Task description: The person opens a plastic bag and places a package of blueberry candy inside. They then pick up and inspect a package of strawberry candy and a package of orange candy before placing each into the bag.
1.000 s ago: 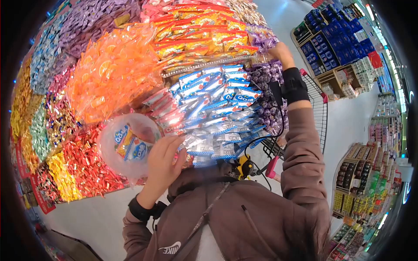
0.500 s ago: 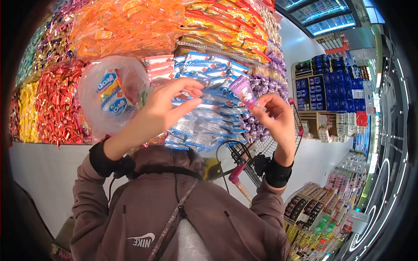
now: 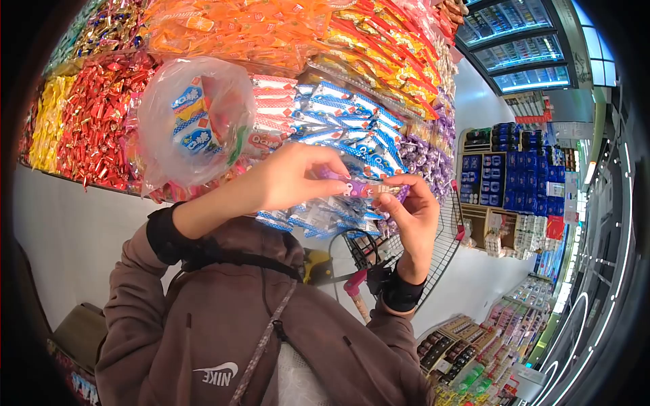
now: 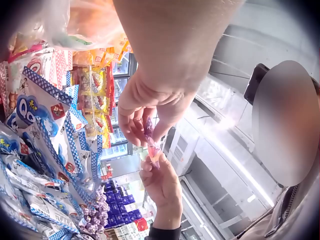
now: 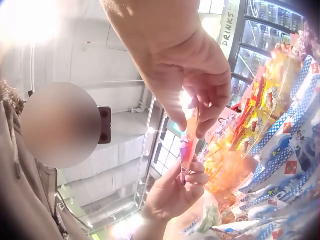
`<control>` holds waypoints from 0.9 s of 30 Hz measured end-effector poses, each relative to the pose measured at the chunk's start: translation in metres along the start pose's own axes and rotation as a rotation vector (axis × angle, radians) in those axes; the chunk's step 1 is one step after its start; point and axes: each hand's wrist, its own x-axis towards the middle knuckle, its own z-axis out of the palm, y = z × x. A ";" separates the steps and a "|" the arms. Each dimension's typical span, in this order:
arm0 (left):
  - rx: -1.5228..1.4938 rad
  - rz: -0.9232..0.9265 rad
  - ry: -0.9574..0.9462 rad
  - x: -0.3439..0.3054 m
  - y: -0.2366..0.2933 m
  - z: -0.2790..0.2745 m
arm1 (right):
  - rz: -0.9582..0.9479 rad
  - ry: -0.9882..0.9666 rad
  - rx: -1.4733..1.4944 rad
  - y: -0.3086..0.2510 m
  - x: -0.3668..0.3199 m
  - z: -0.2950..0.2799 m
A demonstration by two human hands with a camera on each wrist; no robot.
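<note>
A small purple candy packet is held level between the two hands, above the blue-and-white candy packets. My left hand pinches one end between thumb and fingers. At the other end, the thumb and fingers of my right hand grip it. In the left wrist view the packet looks narrow and purple-pink; in the right wrist view its middle glows orange-pink under bright light. A clear plastic bag with several blue-and-white packets inside sits on the candy, left of the hands.
Heaps of red candies, orange packets and yellow packets fill the sloping display. Purple-wrapped candies lie at its right end, beside a wire cart. Shelves of blue goods stand farther right.
The right hand has come back from the purple candies at the right with the purple packet. The left hand has left the plastic bag, moved right and taken the packet's other end.
</note>
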 end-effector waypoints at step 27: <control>-0.099 0.048 -0.163 -0.021 -0.013 0.028 | 0.081 0.064 0.045 0.010 0.009 -0.002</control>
